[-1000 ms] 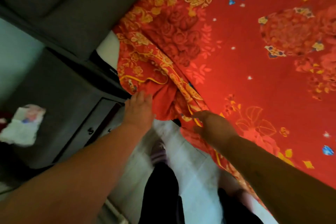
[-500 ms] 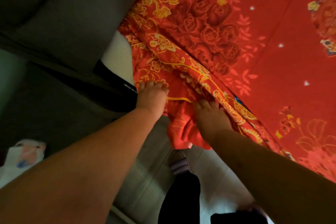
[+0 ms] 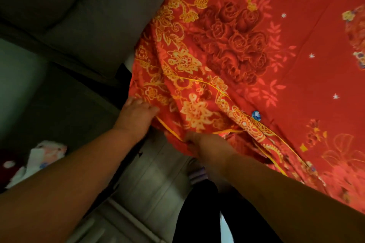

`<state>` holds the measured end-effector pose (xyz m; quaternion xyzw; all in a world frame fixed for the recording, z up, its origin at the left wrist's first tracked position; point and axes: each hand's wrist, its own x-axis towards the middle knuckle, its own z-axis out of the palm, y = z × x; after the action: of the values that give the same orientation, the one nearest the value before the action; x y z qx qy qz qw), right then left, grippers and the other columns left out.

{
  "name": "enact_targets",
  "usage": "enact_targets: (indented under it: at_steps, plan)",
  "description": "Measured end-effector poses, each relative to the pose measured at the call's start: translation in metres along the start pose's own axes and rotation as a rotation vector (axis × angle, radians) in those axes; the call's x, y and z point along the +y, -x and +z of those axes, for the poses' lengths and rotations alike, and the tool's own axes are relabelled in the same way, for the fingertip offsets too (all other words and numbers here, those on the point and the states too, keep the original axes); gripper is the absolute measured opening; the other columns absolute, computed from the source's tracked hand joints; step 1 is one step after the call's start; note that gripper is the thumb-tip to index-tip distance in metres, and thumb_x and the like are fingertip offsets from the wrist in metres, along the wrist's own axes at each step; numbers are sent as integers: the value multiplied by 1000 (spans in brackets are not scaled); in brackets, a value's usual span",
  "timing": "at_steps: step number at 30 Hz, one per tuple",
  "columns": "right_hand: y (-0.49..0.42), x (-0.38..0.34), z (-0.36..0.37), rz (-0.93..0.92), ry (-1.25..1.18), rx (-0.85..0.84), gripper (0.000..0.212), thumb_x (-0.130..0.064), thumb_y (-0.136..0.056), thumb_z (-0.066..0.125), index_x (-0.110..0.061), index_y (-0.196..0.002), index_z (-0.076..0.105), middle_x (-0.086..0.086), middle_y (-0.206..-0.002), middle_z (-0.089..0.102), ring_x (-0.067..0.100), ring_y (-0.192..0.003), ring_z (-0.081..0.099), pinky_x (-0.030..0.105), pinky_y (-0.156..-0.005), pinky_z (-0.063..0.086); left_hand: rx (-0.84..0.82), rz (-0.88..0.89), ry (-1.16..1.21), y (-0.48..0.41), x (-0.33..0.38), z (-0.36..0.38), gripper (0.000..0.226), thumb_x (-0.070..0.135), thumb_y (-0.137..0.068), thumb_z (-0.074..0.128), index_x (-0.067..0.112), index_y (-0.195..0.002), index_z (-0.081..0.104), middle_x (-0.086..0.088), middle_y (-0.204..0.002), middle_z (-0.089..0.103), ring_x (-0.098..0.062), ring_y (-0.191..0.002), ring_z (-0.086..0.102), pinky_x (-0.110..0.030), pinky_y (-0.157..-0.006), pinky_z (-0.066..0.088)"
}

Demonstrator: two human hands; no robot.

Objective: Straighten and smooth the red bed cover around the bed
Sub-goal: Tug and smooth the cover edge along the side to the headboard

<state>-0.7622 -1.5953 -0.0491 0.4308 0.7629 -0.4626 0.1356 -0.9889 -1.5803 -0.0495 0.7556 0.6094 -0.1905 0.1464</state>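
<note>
Two hands work at one corner of the bed. The left hand (image 3: pixel 136 113) lies with its fingers curled against the hanging edge of the bed cover (image 3: pixel 256 61); whether it pinches the cloth or only presses on it cannot be told. The right hand (image 3: pixel 205 144) is closed around a bunched fold of the same edge, its fingers tucked under the cloth at the yellow piping. Both bare forearms reach in from the bottom of the view.

One bed cover is in view. It is thin woven cloth, red, printed with gold scrollwork and flowers along the border, dark red roses further in, and small white stars and blue hearts on the plain field. It lies flat over the top of the bed and falls in loose, creased folds at the corner between the hands.

One padded grey headboard (image 3: pixel 83 6), smooth with soft seams, stands at the upper left, just beside the cover's corner. One dark cabinet (image 3: pixel 59 108) sits below it. One crumpled white paper or cloth item (image 3: pixel 42 156) lies at the left edge. The floor (image 3: pixel 154 179) is pale, in rectangular panels. Dark trouser legs (image 3: pixel 199 215) show at the bottom.
</note>
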Motion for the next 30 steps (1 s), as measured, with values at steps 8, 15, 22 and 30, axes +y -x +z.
enact_targets:
  at_steps: [8, 15, 22, 30]
  plan:
    - [2, 1, -22, -39, -4, 183, 24, -35, -89, 53, -24, -108, 63, 4, -113, 62, 27, -105, 59, 40, -87, 50, -259, -405, -67, 36, -6, -36, 47, 30, -89, 48, 14, -133, 48, -12, -140, 45, -33, -134, 25, -58, -114, 5]
    - [-13, 11, -42, 49, 57, 259, 21, -30, -87, 59, -24, -106, 64, 6, -107, 59, 29, -102, 58, 37, -82, 48, -140, -285, -9, -9, 9, -38, 37, 21, -90, 43, 13, -125, 52, -13, -131, 48, -33, -124, 37, -46, -104, 32]
    - [-50, 13, -14, 267, 240, 315, 39, -33, -87, 58, -18, -122, 49, 8, -125, 48, 32, -115, 43, 44, -86, 50, -63, -134, -83, -75, -26, -20, 54, 26, -85, 58, 14, -135, 42, -12, -138, 44, -34, -128, 35, -48, -107, 31]
    - [-67, 18, 3, 368, 140, 197, 30, -16, -93, 45, -20, -122, 49, 5, -121, 54, 28, -116, 51, 40, -86, 48, 63, 90, -97, -107, -30, 1, 28, 25, -89, 53, 19, -116, 60, -6, -117, 59, -29, -115, 47, -48, -107, 27]
